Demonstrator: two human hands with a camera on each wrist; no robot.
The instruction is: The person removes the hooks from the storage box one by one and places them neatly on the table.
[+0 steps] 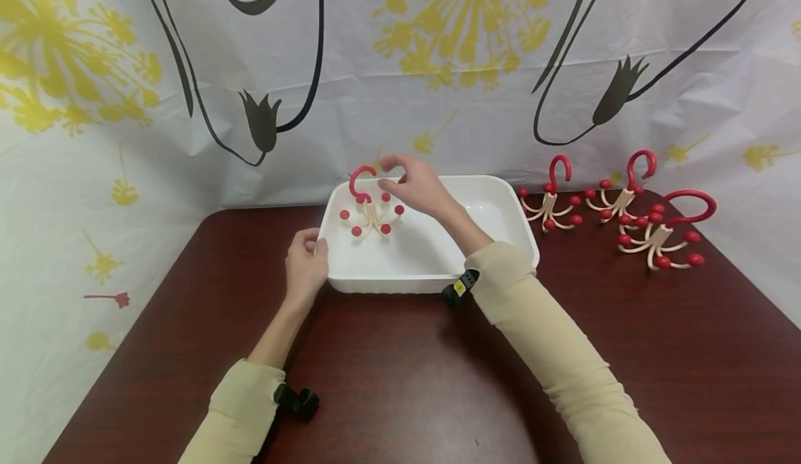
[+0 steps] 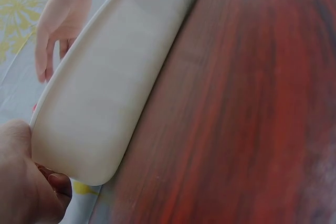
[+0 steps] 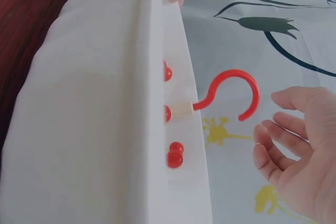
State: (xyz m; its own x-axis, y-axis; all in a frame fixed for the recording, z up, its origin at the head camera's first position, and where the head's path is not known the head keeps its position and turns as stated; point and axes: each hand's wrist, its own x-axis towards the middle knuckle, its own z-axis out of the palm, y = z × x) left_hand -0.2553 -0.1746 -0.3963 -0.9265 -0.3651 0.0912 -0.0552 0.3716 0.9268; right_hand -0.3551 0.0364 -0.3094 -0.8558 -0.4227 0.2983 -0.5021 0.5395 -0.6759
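Observation:
A hanger (image 1: 370,217) with a red hook, a cream stem and several curved arms tipped by red balls stands in the left part of a white plastic tray (image 1: 432,285). My left hand (image 1: 305,264) grips the tray's left rim; in the left wrist view its thumb lies at the wall and the fingers (image 2: 59,183) curl beneath. Just right of the hook, my right hand (image 1: 418,186) hovers above the tray, holding nothing. A gap separates its loosely bent fingers (image 3: 286,129) from the red hook (image 3: 251,85) in the right wrist view. The tray wall hides most of the hanger there.
Three more hangers of the same kind stand right of the tray: one close to it (image 1: 548,206), one farther right (image 1: 621,203), and one nearer me (image 1: 658,241). A dark red-brown table (image 1: 388,373) lies beneath. Flower-patterned white cloth (image 1: 400,116) hangs behind.

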